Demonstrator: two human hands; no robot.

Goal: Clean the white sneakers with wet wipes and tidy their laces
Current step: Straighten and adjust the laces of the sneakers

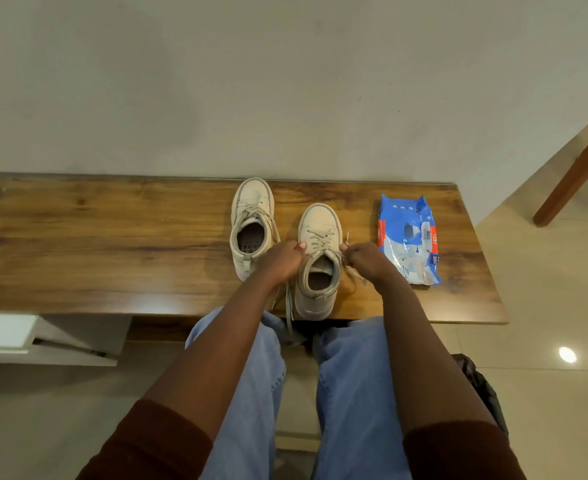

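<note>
Sneakers, white, one pair: both are standing upright on the wooden tabletop [95, 244], toes pointing away toward the wall.

1. Far sneaker [252, 216]: it is sitting left of centre with its toe nearly reaching the tabletop's back edge. Its laces are lying loose over the tongue, and a dark insole is showing in the opening.
2. Left hand [282, 261]: it is reaching in between the two shoes. Its fingers are curling closed on the left lace strand [288, 306] at the collar of the near sneaker. The strand is trailing out from under the hand and hanging over the tabletop's front edge.
3. Near sneaker [320, 271]: it is sitting just right of the first, with its heel lying at the front edge and a hand on each side.
4. Right hand [367, 259]: it is working just beside the shoe's right side. Its fingers are pinching the right lace strand [347, 239], whose tip is sticking up above the knuckles.
5. Wet wipes pack [408, 240]: blue and white, it is lying flat on the tabletop near the right hand, apart from both shoes.
6. Wooden furniture leg [576, 171]: it is slanting down to the floor at far right.
</note>
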